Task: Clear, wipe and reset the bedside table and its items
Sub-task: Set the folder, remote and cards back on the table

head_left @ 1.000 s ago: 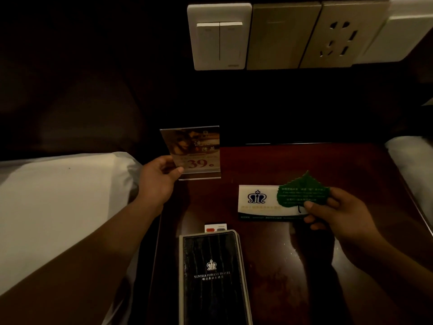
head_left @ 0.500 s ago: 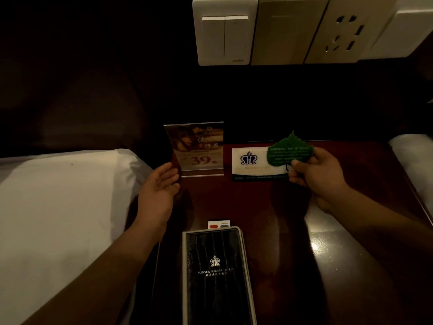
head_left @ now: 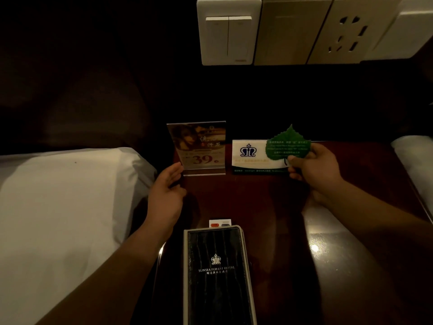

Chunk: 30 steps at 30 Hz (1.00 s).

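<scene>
Thumb and fingers of the right hand pinch the stem end of a green leaf-shaped card, its tip pointing to 12 o'clock, long axis upright, overlapping the right end of a white crest card standing at the back of the bedside table; the left hand, fingers loosely spread and gripping nothing, touches the lower left corner of an upright acrylic sign at 11 o'clock; a dark hotel folder lies at 6 o'clock, long axis front to back.
</scene>
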Tool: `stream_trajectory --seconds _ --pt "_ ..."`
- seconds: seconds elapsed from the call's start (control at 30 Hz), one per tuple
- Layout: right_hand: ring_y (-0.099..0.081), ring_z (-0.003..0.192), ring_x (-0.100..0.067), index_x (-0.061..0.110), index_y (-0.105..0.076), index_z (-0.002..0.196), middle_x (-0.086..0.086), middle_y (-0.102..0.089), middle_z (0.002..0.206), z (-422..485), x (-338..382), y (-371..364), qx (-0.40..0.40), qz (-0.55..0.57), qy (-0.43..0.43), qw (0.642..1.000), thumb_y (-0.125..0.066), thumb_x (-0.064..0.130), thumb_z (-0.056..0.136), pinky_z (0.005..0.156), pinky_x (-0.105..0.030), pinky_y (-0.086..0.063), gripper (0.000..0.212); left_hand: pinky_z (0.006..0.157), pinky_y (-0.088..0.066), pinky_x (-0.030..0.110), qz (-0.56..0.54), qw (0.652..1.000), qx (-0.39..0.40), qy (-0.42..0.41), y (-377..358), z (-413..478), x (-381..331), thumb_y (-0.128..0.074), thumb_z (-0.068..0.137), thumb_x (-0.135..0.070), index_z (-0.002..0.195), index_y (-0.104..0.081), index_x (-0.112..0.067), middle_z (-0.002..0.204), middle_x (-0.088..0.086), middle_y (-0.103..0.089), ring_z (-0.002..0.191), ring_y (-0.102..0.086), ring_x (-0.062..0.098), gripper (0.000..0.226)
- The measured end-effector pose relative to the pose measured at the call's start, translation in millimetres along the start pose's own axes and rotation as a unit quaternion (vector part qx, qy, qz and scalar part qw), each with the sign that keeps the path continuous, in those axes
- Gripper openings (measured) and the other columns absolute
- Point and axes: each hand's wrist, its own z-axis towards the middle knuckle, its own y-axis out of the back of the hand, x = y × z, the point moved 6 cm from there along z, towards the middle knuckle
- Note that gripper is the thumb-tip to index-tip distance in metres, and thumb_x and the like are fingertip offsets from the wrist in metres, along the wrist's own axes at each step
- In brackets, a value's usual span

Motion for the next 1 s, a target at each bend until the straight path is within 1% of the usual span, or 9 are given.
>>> stream_trajectory --seconds 0.1,0.2,0.3,0.5,0.6,0.73,0.9,0.97,1.0 --pt "-0.064 0.067 -0.017 0.007 -0.053 0.125 -0.009 -0.067 0.094 -2.0 -2.7 4.3 -0.002 0.010 -0.006 1.000 -0.065 0.002 0.089 0.050 -0.018 -0.055 0.039 0.091 -0.042 0.017 0.002 1.000 -0.006 -0.004 0.3 0.5 0.0 -0.046 0.082 0.022 0.124 -0.056 -0.032 0.123 -0.016 -0.061 0.128 -0.051 0.009 0.070" --pt "-0.066 0.067 -0.018 0.002 -0.056 0.119 -0.010 -0.067 0.089 -6.4 -10.0 0.6 0.020 0.007 -0.020 1.000 -0.066 0.002 0.088 0.051 -0.019 -0.054 0.032 0.090 -0.043 0.017 0.007 1.000 -0.012 -0.006 1.9 0.5 0.0 -0.046 0.082 0.022 0.127 -0.056 -0.030 0.125 -0.013 -0.062 0.127 -0.052 0.010 0.070" --pt "-0.069 0.068 -0.019 0.000 -0.056 0.115 -0.016 -0.069 0.094 -5.6 -16.0 0.8 0.009 0.024 -0.035 0.999 -0.064 0.000 0.089 0.053 -0.020 -0.057 0.027 0.089 -0.042 0.015 0.018 1.000 -0.014 -0.004 0.4 -1.2 1.5 -0.048 0.082 0.021 0.128 -0.056 -0.030 0.120 -0.019 -0.062 0.124 -0.052 0.007 0.069" --pt "-0.070 0.067 -0.022 0.002 -0.054 0.112 -0.020 -0.068 0.096 -2.0 -14.1 1.6 -0.022 0.028 -0.023 0.999 -0.063 0.000 0.090 0.056 -0.024 -0.060 0.024 0.105 -0.042 0.028 0.032 0.999 -0.013 -0.005 -2.7 -1.7 -5.1 -0.051 0.082 0.020 0.133 -0.056 -0.025 0.126 -0.012 -0.061 0.125 -0.052 0.009 0.068" --pt "-0.070 0.061 -0.018 0.000 -0.053 0.115 -0.020 -0.066 0.094 -3.6 -16.1 3.3 -0.034 0.038 -0.017 0.999 -0.063 0.000 0.090 0.054 -0.023 -0.058 0.027 0.094 -0.040 0.014 0.043 0.999 -0.012 -0.004 -3.3 -1.9 -4.3 -0.052 0.083 0.019 0.132 -0.056 -0.028 0.122 -0.017 -0.061 0.122 -0.052 0.006 0.068" --pt "-0.070 0.062 -0.019 -0.002 -0.052 0.119 -0.016 -0.065 0.088 0.7 -13.8 1.4 -0.026 0.037 -0.017 0.999 -0.064 0.002 0.090 0.056 -0.024 -0.059 0.031 0.089 -0.039 0.012 0.040 0.999 -0.010 0.001 -3.4 2.6 -3.4 -0.054 0.081 0.019 0.132 -0.056 -0.030 0.120 -0.022 -0.061 0.121 -0.052 0.003 0.070" --pt "-0.070 0.074 -0.026 0.007 -0.049 0.130 -0.012 -0.064 0.111 -26.1 -10.2 11.7 -0.050 0.035 -0.009 0.998 -0.064 0.008 0.091 0.061 -0.030 -0.059 0.042 0.075 -0.048 0.013 -0.007 0.999 -0.031 0.044 4.3 -3.8 -11.2 -0.050 0.082 0.022 0.140 -0.051 -0.016 0.137 0.000 -0.059 0.127 -0.053 0.015 0.070" --pt "-0.067 0.066 -0.019 0.014 -0.056 0.120 -0.008 -0.067 0.104 -54.4 -5.4 14.2 -0.056 -0.027 0.011 0.998 -0.062 0.009 0.092 0.055 -0.029 -0.055 0.029 0.065 -0.053 0.014 -0.085 0.991 -0.065 0.080 13.9 -18.2 -18.9 -0.048 0.086 0.019 0.142 -0.049 -0.010 0.136 0.008 -0.058 0.121 -0.058 0.019 0.063" --pt "-0.064 0.060 -0.015 0.017 -0.061 0.109 -0.006 -0.069 0.094 -71.1 -5.1 9.5 -0.024 -0.063 0.017 0.998 -0.061 0.009 0.092 0.051 -0.026 -0.053 0.019 0.061 -0.055 0.015 -0.119 0.985 -0.080 0.091 19.6 -31.5 -22.8 -0.047 0.089 0.017 0.140 -0.050 -0.008 0.132 0.010 -0.060 0.110 -0.064 0.018 0.057"
